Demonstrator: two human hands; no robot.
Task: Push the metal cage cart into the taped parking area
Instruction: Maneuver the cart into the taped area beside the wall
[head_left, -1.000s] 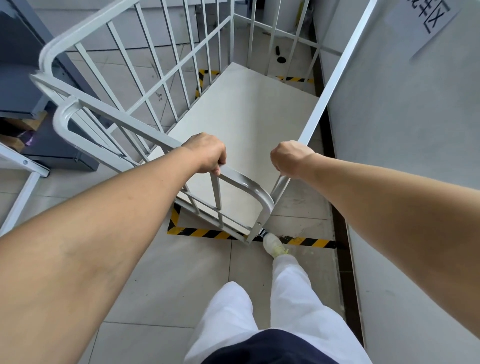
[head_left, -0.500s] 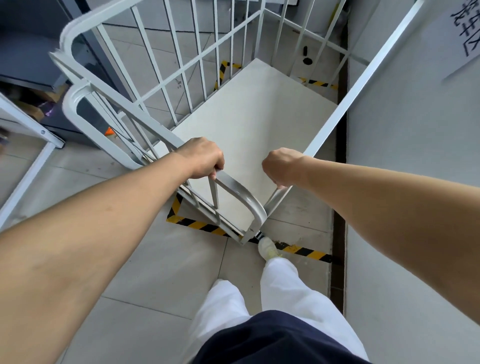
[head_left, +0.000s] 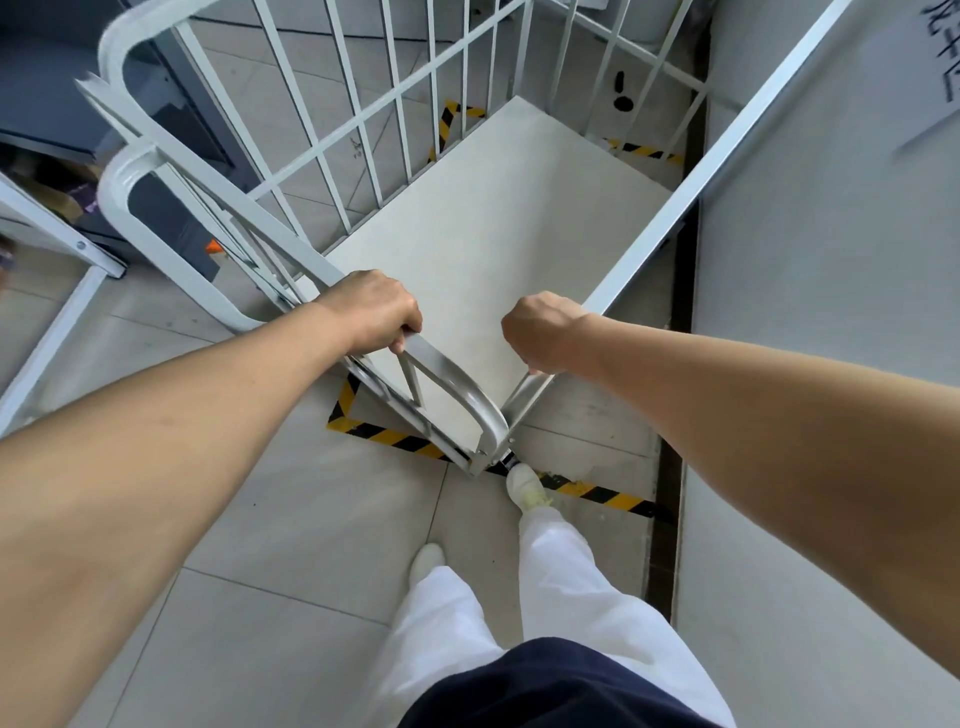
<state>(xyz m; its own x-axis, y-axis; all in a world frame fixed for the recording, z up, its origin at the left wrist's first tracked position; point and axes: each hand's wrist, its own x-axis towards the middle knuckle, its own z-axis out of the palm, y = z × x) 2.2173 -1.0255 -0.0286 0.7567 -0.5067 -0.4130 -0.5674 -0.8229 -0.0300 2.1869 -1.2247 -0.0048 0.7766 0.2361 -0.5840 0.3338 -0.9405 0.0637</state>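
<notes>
Both hands on the cage cart, mostly inside the tape box

Closest to me, my right shoe (head_left: 525, 486) sits on the yellow-black tape (head_left: 602, 493) just behind the cart's (head_left: 488, 228) near corner. Left hand (head_left: 376, 312) is wrapped tight round the cart's top rail, right hand (head_left: 540, 332) fisted round its right-side bar. The cart's platform sits over the taped area, hard against the wall (head_left: 810, 312), with more tape past its far end.

white cage, striped tape, pale floor

the metal cage cart (head_left: 483, 223) is white with a plain off-white deck; the floor tape (head_left: 602, 491) is yellow-and-black diagonal stripes on pale grey tiles (head_left: 311, 519); white trousers (head_left: 561, 571), white shoes (head_left: 524, 483), a navy top (head_left: 545, 686).
</notes>
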